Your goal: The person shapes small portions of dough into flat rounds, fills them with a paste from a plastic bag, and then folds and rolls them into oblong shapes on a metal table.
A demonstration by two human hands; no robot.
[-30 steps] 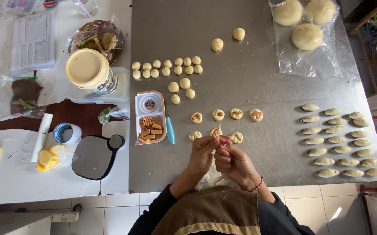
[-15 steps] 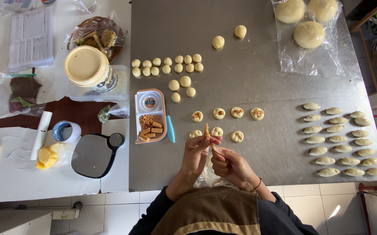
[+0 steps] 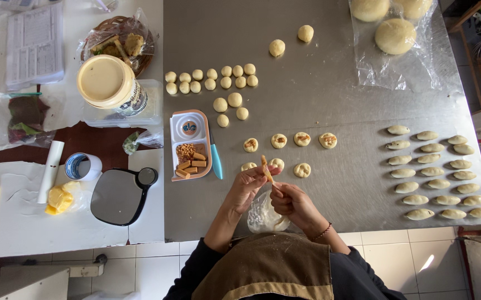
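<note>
Hands meet over the near edge of the steel bench (image 3: 318, 100), roughly mid-width. From my remote seat I see the left hand (image 3: 247, 186) with its grip pinched narrow on a folded dough piece (image 3: 265, 168), held upright and showing brownish filling. The right hand (image 3: 291, 201) sits just beside it, fingers curled near the piece's lower end; I can't tell if they actually press on it. A crumpled plastic bag (image 3: 265, 215) lies under both wrists at the near edge. Just past the hands are open filled dough rounds (image 3: 301, 139) in two short rows. Finished crescent pastries (image 3: 432, 172) line the right edge, plain dough balls (image 3: 210, 80) sit toward the far left, and a small tray of filling (image 3: 190, 145) with a teal knife (image 3: 216, 162) lies by the left edge.
</note>
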